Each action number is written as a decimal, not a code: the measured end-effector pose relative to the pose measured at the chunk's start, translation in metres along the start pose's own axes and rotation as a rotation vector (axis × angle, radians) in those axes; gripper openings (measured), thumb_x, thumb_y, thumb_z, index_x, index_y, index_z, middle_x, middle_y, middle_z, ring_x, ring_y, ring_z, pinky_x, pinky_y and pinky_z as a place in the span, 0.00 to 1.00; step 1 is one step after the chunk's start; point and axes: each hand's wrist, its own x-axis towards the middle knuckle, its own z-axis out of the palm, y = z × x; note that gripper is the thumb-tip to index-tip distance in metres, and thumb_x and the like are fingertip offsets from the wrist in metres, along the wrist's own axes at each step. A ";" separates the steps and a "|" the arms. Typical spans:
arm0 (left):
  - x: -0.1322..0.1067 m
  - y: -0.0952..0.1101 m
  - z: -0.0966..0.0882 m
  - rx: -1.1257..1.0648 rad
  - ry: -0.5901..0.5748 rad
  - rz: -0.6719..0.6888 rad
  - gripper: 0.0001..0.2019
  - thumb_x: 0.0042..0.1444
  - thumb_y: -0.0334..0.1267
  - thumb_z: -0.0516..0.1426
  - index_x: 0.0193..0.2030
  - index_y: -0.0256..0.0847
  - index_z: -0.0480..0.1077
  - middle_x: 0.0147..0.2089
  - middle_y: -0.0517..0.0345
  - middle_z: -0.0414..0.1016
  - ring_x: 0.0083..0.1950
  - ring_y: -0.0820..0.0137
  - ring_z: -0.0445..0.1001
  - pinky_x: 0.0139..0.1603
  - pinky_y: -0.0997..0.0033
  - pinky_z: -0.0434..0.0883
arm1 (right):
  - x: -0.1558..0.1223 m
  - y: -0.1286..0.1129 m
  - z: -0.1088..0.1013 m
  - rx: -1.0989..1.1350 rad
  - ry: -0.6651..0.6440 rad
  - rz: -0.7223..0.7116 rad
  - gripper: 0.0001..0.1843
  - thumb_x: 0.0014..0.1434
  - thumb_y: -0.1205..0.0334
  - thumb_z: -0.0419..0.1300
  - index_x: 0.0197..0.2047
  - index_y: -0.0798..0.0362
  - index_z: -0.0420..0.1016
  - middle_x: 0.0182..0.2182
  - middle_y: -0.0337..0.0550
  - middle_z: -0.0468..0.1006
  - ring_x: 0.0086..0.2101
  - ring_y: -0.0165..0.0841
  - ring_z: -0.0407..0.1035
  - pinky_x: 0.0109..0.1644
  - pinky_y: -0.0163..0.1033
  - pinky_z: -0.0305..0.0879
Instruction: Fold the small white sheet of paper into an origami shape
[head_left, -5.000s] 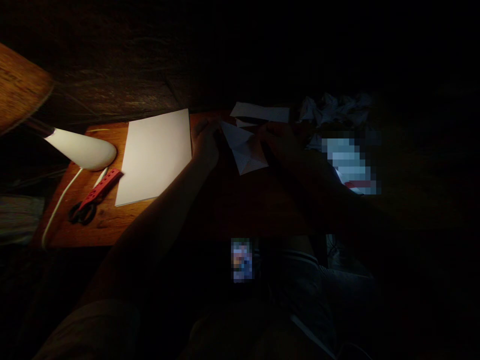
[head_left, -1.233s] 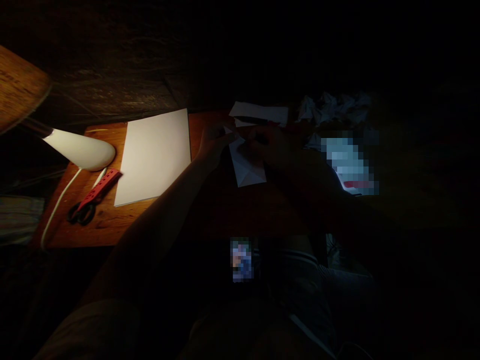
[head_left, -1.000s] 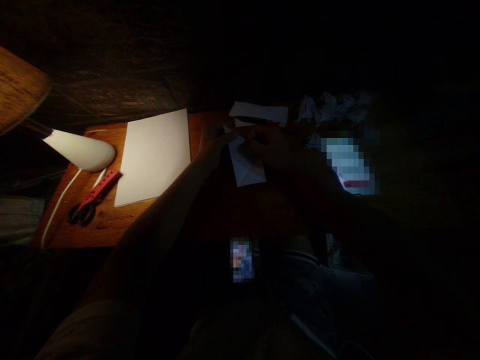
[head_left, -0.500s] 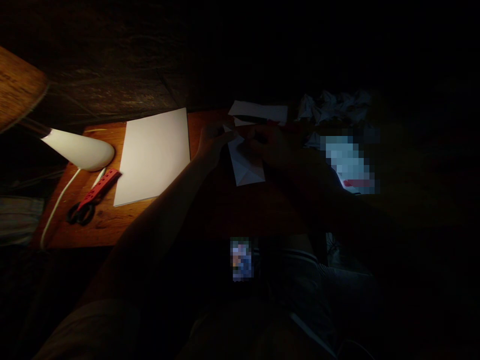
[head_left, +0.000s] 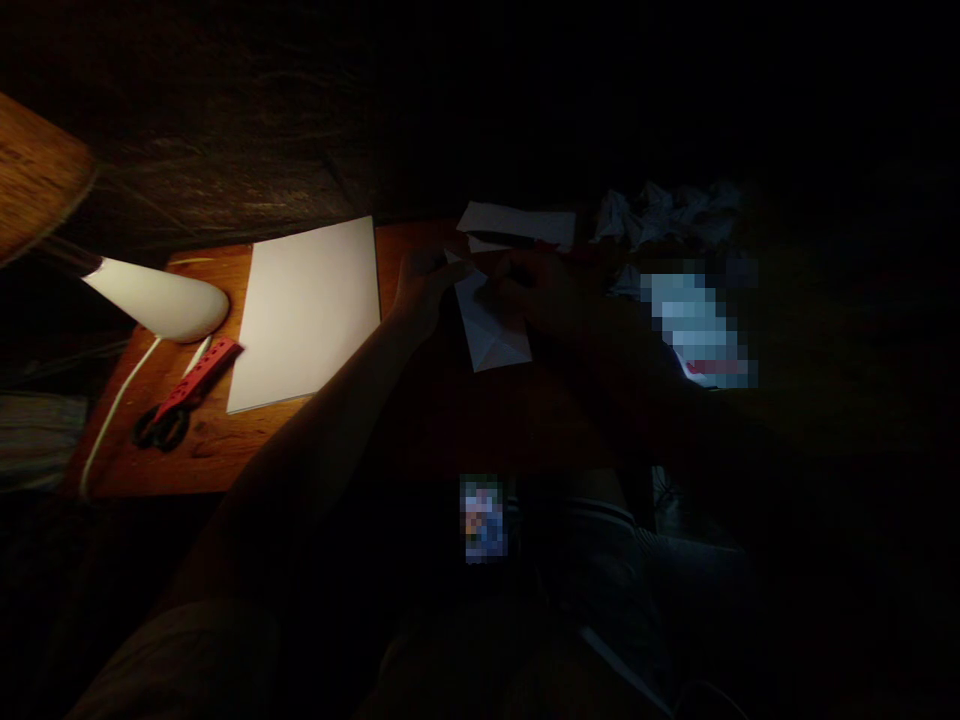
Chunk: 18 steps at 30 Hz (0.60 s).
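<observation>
A folded white paper (head_left: 495,335) lies on the dim wooden table (head_left: 217,450), its point toward me. My left hand (head_left: 420,285) pinches the paper's upper left corner. My right hand (head_left: 536,290) is closed over the paper's upper right part, fingers pressed on it. Both hands are in deep shadow and the fingertips are hard to see.
A stack of white sheets (head_left: 307,310) lies left of my hands. Further left are a white lamp base (head_left: 161,300) with its cord, and red-handled scissors (head_left: 187,390). More paper (head_left: 517,222) and crumpled paper (head_left: 667,212) lie behind; a lit screen (head_left: 701,325) is at right.
Over five seconds both hands moved closer together on the folded paper, and its top flap was folded in. In the last second almost nothing moved.
</observation>
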 end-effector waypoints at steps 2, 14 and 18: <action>0.001 -0.001 -0.001 0.015 -0.013 0.007 0.13 0.48 0.42 0.72 0.29 0.43 0.72 0.29 0.62 0.73 0.33 0.70 0.75 0.34 0.70 0.71 | 0.000 -0.002 -0.001 -0.004 -0.002 -0.001 0.10 0.62 0.61 0.63 0.30 0.49 0.69 0.29 0.38 0.72 0.32 0.32 0.64 0.37 0.39 0.62; 0.002 -0.003 0.000 -0.046 0.000 0.040 0.16 0.46 0.44 0.74 0.29 0.42 0.72 0.29 0.63 0.73 0.32 0.72 0.75 0.35 0.72 0.71 | 0.000 -0.006 0.000 0.004 0.004 0.055 0.11 0.64 0.61 0.64 0.29 0.49 0.70 0.29 0.38 0.74 0.33 0.31 0.65 0.39 0.38 0.65; 0.002 0.000 0.001 -0.084 0.051 0.021 0.15 0.51 0.45 0.72 0.30 0.42 0.71 0.29 0.62 0.73 0.33 0.71 0.77 0.34 0.72 0.72 | -0.001 -0.010 0.000 -0.008 0.035 0.081 0.12 0.65 0.64 0.64 0.29 0.49 0.70 0.30 0.38 0.74 0.35 0.32 0.66 0.41 0.39 0.65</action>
